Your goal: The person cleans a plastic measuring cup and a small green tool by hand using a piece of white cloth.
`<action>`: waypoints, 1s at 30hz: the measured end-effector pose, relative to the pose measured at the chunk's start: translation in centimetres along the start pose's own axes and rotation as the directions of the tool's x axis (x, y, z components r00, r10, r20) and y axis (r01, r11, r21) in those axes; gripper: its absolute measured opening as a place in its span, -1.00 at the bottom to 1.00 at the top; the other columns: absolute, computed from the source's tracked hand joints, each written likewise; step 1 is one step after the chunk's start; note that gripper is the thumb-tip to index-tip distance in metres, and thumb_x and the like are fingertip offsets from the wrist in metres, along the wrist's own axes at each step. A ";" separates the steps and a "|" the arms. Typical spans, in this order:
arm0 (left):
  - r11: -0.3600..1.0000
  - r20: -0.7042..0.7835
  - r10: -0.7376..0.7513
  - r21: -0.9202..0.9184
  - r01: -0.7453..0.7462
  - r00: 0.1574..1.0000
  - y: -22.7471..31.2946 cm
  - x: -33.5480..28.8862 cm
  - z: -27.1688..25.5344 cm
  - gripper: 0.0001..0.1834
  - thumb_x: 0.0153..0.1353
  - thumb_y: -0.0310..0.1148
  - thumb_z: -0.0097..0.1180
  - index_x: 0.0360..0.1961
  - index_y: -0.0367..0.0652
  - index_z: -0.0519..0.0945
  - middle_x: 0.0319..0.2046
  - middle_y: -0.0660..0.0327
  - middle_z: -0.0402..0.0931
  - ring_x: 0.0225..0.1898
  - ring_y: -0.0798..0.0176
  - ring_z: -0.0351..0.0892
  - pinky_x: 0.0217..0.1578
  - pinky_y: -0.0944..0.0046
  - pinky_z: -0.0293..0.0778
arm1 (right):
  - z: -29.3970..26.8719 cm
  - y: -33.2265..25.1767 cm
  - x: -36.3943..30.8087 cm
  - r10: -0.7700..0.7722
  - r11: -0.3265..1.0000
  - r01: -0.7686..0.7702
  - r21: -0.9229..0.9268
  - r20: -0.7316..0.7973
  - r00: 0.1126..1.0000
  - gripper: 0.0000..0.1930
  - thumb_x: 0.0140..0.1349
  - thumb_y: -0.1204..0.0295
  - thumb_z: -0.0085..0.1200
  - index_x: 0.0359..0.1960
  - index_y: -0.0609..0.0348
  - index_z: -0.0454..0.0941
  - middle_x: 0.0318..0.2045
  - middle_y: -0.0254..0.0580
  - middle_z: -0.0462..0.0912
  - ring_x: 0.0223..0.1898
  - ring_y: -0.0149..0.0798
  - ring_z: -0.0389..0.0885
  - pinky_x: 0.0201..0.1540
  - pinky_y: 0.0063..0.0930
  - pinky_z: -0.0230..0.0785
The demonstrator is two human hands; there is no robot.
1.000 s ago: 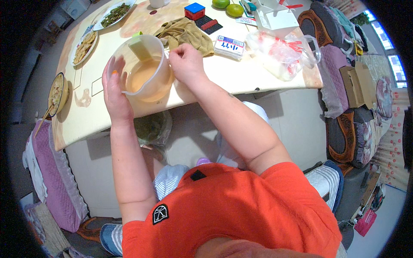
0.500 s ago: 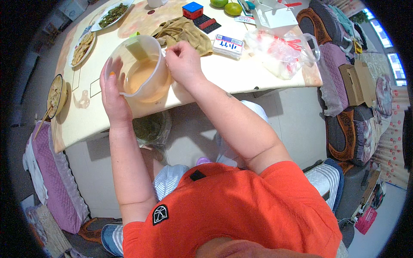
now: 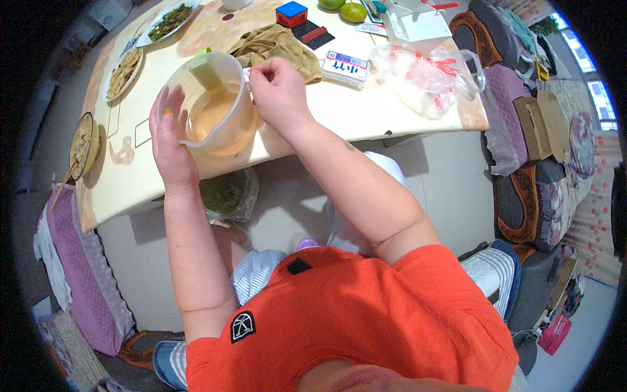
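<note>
A translucent plastic tub stands at the table's near edge, its mouth tilted toward me, with an orange tint low inside. A yellow-green flat piece shows at its far wall; whether it is inside or behind, I cannot tell. My left hand is cupped around the tub's left side, with an orange spot on the thumb. Close against the right side, my right hand is closed, thumb and forefinger pinched together. A small white bit shows beside its fingertips; what they hold is hidden. A brown cloth lies crumpled just behind.
Right of the cloth are a white packet and a plastic bag with red marks. Farther back sit a red-and-blue box, green fruit and a white container. Dishes of food and a bowl line the left.
My right hand has turned slightly at the fingers, staying beside the tub's rim. The left hand keeps its hold, and the tub stays in place.
</note>
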State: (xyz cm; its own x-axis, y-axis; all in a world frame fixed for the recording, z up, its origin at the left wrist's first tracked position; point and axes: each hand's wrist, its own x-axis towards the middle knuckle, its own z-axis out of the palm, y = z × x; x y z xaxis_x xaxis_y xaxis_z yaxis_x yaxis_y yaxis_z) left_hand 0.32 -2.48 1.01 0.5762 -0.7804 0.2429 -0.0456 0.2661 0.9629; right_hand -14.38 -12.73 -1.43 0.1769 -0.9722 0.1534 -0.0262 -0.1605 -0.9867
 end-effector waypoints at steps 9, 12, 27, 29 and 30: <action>0.999 0.022 0.027 0.037 -0.028 0.999 -0.3 0.1 -0.1 -0.33 0.39 -0.02 -0.10 0.40 -0.20 0.23 0.31 0.04 0.34 0.39 0.09 0.24 0.38 -0.02 0.04 | 0.2 2.0 0.5 0.069 0.972 -0.060 -0.226 0.031 0.997 -0.84 0.30 0.42 0.10 -0.26 0.30 0.52 -0.43 -0.22 0.62 -0.42 -0.45 0.57 -0.37 -0.52 0.44; 0.999 0.016 0.029 0.041 -0.029 0.999 -0.4 0.1 -0.3 -0.34 0.40 -0.03 -0.11 0.40 -0.20 0.23 0.32 0.04 0.34 0.39 0.09 0.24 0.39 -0.03 0.05 | 0.0 1.0 0.3 0.039 0.989 -0.034 -0.144 0.031 0.999 -0.86 0.29 0.44 0.10 -0.26 0.29 0.51 -0.45 -0.22 0.61 -0.42 -0.45 0.56 -0.38 -0.51 0.43; 0.997 -0.023 0.021 0.069 -0.019 1.000 0.1 -0.1 -0.1 -0.40 0.44 -0.10 -0.21 0.39 -0.22 0.21 0.33 0.03 0.32 0.40 0.07 0.22 0.38 -0.02 0.07 | 0.2 0.2 -0.4 -0.052 0.999 0.052 0.003 0.021 0.998 -0.87 0.28 0.47 0.08 -0.27 0.31 0.53 -0.44 -0.10 0.64 -0.38 -0.32 0.61 -0.27 -0.43 0.48; 0.997 -0.030 0.027 0.075 -0.025 0.999 0.0 -0.4 -0.2 -0.40 0.45 -0.11 -0.22 0.39 -0.22 0.21 0.33 0.03 0.32 0.41 0.07 0.22 0.38 -0.02 0.07 | -0.3 -1.9 -1.7 -0.097 0.995 0.097 0.032 0.013 0.995 -0.85 0.28 0.45 0.03 -0.29 0.32 0.51 -0.41 0.08 0.64 -0.31 -0.02 0.63 -0.21 -0.22 0.47; 0.997 -0.031 0.021 0.077 -0.018 0.999 0.0 -0.3 0.0 -0.40 0.45 -0.10 -0.22 0.39 -0.22 0.21 0.33 0.03 0.32 0.40 0.07 0.23 0.38 -0.02 0.08 | -0.6 -2.6 -2.0 -0.121 0.992 0.121 0.046 -0.004 0.993 -0.84 0.28 0.44 0.01 -0.29 0.33 0.50 -0.39 0.18 0.64 -0.27 0.14 0.64 -0.18 -0.12 0.47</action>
State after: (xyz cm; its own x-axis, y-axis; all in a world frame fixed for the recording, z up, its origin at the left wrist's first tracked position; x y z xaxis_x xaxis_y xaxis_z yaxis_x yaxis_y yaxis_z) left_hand 0.17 -2.19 0.96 0.6001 -0.7568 0.2592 -0.1187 0.2363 0.9644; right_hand -15.29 -10.44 0.90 0.1752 -0.9461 0.2722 0.0404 -0.2694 -0.9622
